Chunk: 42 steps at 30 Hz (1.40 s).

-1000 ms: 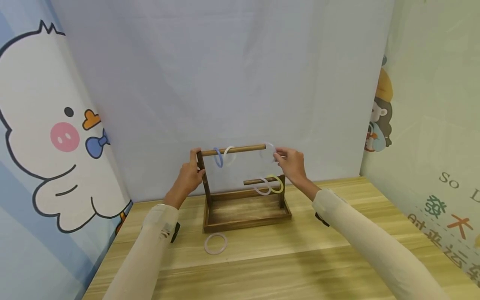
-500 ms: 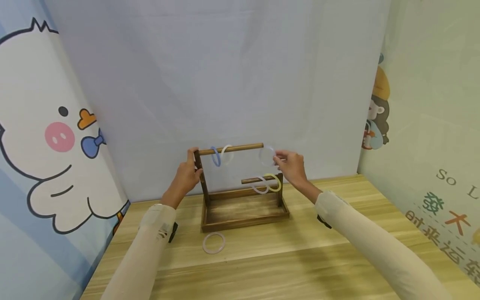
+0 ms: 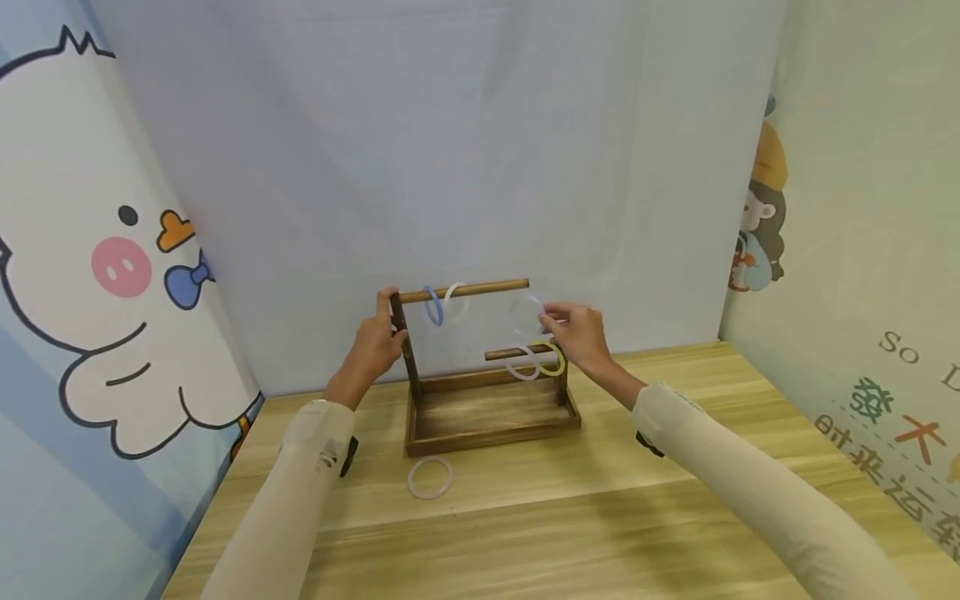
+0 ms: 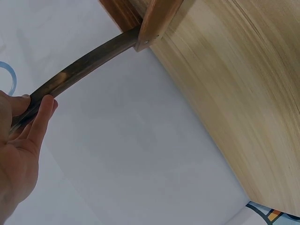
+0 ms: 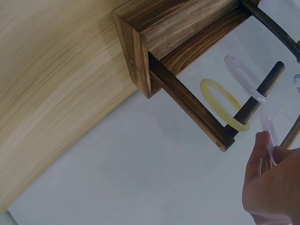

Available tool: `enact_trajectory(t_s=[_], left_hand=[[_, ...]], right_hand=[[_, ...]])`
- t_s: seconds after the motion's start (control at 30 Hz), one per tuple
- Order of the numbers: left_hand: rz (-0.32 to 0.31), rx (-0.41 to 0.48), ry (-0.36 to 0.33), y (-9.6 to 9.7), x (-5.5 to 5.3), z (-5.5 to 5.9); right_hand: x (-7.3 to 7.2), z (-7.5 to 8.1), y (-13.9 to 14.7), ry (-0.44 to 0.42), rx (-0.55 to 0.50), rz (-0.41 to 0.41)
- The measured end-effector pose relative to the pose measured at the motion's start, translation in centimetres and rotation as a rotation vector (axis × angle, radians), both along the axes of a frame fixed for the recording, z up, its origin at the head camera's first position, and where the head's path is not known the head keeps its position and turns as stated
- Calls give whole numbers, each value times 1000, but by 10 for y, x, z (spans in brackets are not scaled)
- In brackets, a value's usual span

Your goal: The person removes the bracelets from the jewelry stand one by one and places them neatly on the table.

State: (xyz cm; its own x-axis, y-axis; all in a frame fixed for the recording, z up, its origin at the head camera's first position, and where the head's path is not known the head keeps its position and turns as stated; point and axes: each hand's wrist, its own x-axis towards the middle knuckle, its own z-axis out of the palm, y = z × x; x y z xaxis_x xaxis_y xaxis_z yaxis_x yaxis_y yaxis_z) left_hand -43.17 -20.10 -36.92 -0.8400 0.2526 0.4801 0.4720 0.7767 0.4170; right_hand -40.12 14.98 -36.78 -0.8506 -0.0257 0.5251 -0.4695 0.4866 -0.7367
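Observation:
A brown wooden stand (image 3: 487,437) has a tray base, two posts and two bars. My left hand (image 3: 373,342) holds the top of its left post (image 4: 89,61), thumb on one side and fingers on the other. My right hand (image 3: 585,333) pinches a translucent pale lilac bangle (image 5: 267,123), which hangs just below the free end of the upper bar (image 3: 495,287), apart from it. On that bar are a blue bangle (image 3: 439,312) and a white bangle (image 3: 448,294). A yellow bangle (image 5: 224,118) and another pale lilac bangle (image 3: 523,377) hang on the lower bar (image 5: 272,79).
One more pale pinkish bangle (image 3: 411,482) lies flat on the wood-grain table (image 3: 525,533), in front of the tray's left corner. A pale curtain (image 3: 450,150) rises close behind the stand. Printed cartoon panels flank the table on both sides.
My right hand has brought its bangle slightly down and left, from level with the upper bar's end to below it. The left hand keeps its hold on the post.

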Motion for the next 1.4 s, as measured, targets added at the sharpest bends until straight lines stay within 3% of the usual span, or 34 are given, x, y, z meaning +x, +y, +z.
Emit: enact_trajectory(t_s=[0.43,0.93,1.13,1.4], left_hand=[[-7,0,13,-1,1,0],[-11,13,21,-3,1,1],[-4,3,9,-3,1,2],[-9,3,24,-4,2,2]], right_hand=[[11,0,-16,-47,-23,56],[23,-4,-32,-26,-20,162],[26,-11,-37,4,11,180],[34,-19,-46,-19,18,229]])
